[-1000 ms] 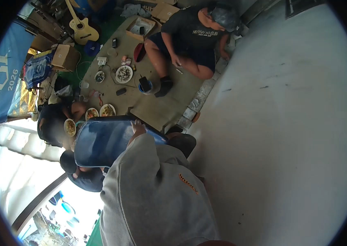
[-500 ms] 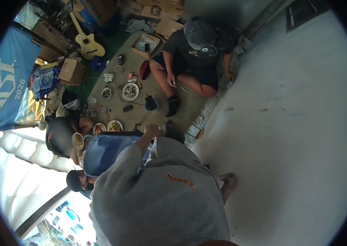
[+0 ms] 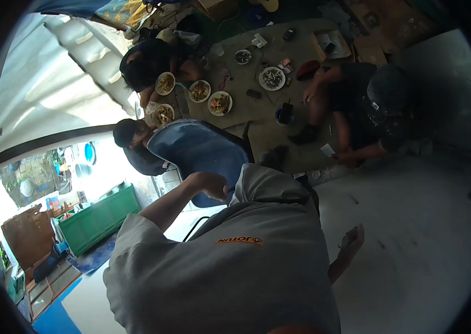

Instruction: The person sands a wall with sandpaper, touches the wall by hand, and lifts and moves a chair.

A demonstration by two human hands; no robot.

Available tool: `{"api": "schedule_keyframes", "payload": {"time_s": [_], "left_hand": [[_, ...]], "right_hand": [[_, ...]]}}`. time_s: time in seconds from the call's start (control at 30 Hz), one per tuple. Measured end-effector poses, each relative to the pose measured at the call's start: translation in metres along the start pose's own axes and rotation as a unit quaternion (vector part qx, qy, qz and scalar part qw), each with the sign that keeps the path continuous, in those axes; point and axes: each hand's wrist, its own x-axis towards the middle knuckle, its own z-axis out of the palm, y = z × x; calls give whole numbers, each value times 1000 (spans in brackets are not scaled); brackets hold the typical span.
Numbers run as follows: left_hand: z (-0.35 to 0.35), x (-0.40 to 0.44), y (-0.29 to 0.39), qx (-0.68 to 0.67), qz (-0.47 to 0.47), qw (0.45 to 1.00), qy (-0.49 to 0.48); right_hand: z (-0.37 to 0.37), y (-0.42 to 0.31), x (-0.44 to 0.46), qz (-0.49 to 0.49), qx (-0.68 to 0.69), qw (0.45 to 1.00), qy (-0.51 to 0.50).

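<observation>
My left hand (image 3: 211, 186) is in front of my body, over the dark blue plastic chair (image 3: 202, 146). Its fingers are curled; what they hold, if anything, is hidden, and I cannot tell whether it touches the chair. Out to my right, my right hand (image 3: 352, 242) hangs over the pale floor. Between its fingers shows a small greyish-white thing, too unclear to name. My grey shirt (image 3: 235, 278) with an orange JOTUN print fills the lower middle.
Plates of food (image 3: 220, 103) lie beyond the chair, near two people at the left. A seated person in a cap (image 3: 383, 94) is at the right. A butt-filled plate (image 3: 272, 78), a phone (image 3: 286, 113) and a green bin (image 3: 99, 220) are also around.
My view has swung left: the chair and seated person sit further right, the guitar has left view, and the green bin has appeared. My right hand is raised a little, its fingers pointing up.
</observation>
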Motion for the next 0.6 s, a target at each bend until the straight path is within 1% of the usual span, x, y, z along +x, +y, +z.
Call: {"api": "schedule_keyframes", "payload": {"time_s": [0.03,0.07,0.1,0.13,0.17,0.23,0.27,0.3,0.37,0.4,0.43,0.47,0.53,0.57,0.6], "left_hand": [[16,-4,-2,-81,9,990,-114],[42,-1,-8,-102,48,985,-128],[73,10,-15,-121,87,979,-138],[99,32,-18,-70,123,972,-190],[88,-10,14,-208,174,951,-147],[124,-3,22,-267,163,947,-74],[141,7,32,-300,140,942,-48],[155,13,34,-312,140,939,-42],[161,4,56,-356,141,919,-91],[236,63,24,-446,156,879,-63],[255,68,31,-454,158,876,-52],[264,73,39,-451,114,884,-52],[281,78,50,-436,23,897,-62],[299,89,50,-443,40,894,-52],[303,93,53,-495,-25,867,-51]], "right_hand": [[4,-10,12,13,-72,996,-48],[10,-21,20,25,-144,985,-96],[19,-34,24,24,-151,982,-110],[29,-49,28,41,-223,965,-129],[37,-57,31,56,-294,943,-148],[42,-56,57,39,-318,929,-188],[45,-58,72,22,-334,918,-214],[46,-59,85,17,-341,913,-223],[49,-67,106,-20,-357,892,-277],[52,-78,110,-28,-361,887,-287],[57,-90,111,-46,-352,871,-339],[61,-97,117,-62,-340,854,-389],[63,-101,128,-72,-335,844,-412],[61,-102,132,-77,-329,841,-423],[59,-104,133,-73,-327,844,-419]]}}
